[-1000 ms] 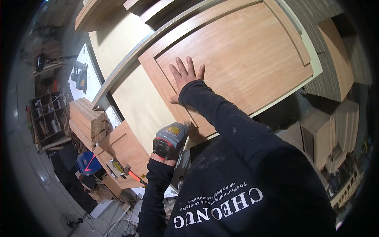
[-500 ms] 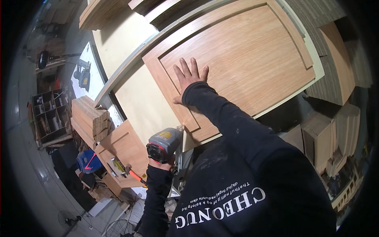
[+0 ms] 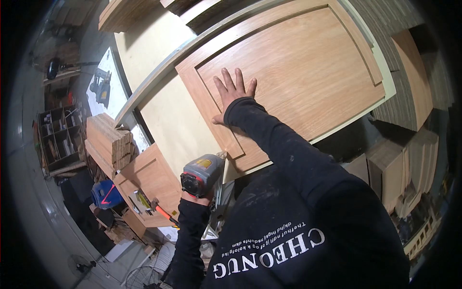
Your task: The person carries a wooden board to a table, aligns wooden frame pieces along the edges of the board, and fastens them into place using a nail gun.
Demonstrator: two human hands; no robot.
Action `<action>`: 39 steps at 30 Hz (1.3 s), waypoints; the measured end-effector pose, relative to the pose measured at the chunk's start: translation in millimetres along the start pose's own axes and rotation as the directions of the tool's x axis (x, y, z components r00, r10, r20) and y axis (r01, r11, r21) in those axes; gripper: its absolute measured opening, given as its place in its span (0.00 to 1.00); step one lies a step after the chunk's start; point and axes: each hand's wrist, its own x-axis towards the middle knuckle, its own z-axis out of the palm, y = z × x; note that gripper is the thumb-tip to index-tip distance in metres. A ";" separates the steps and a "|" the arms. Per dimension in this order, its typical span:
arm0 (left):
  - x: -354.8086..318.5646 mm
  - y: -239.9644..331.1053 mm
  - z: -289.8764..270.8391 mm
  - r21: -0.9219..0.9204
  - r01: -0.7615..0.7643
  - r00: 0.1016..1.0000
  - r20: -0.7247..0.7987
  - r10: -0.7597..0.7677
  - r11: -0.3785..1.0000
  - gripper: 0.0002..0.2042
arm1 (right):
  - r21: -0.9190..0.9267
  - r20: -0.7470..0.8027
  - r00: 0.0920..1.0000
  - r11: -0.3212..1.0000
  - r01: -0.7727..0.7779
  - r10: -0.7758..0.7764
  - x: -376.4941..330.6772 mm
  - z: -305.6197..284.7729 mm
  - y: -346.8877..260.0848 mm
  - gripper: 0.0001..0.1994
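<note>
A light wood door panel (image 3: 298, 67) with a raised frame lies on a pale board (image 3: 178, 115). My right hand (image 3: 232, 96) rests palm down on its left part, fingers spread, thumb on the frame strip. My left hand (image 3: 198, 198) is wrapped round the grip of a grey and black nail gun (image 3: 202, 171), whose body hides most of the fingers. The gun's nose meets the frame strip near the panel's lower left corner, or is just above it; I cannot tell which.
Left of the panel are a stack of boards (image 3: 108, 147), a smaller framed panel (image 3: 154, 176) and an orange-handled hammer (image 3: 166, 212). Another nail gun (image 3: 101, 89) lies on a white surface. A divided wooden box (image 3: 60, 139) stands farther left. Stacked boards (image 3: 392, 164) stand at the right.
The nail gun and my left hand have shifted very slightly right in view, along with the panel's left part. My right hand keeps its place on the panel.
</note>
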 end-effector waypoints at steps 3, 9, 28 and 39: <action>2.0 -2.9 4.8 0.000 0.168 0.986 -0.006 -0.168 0.986 0.21 | -0.013 -0.027 1.000 1.000 -0.006 0.005 1.3 0.1 3.4 0.53; -3.1 -31.9 -8.2 -0.239 -0.061 0.989 -0.144 0.027 0.969 0.26 | -0.039 0.000 1.000 0.999 -0.018 0.018 3.3 -6.1 -2.4 0.52; 19.6 -111.6 -91.4 0.087 0.340 0.824 -0.507 -0.252 0.936 0.26 | -0.170 -0.056 0.978 0.967 0.188 -0.200 -11.9 10.4 44.5 0.48; 325.0 194.5 -66.6 0.580 -0.497 0.558 -0.357 0.749 0.646 0.22 | -0.277 -0.257 0.962 0.961 0.016 -0.090 -89.5 2.2 95.2 0.46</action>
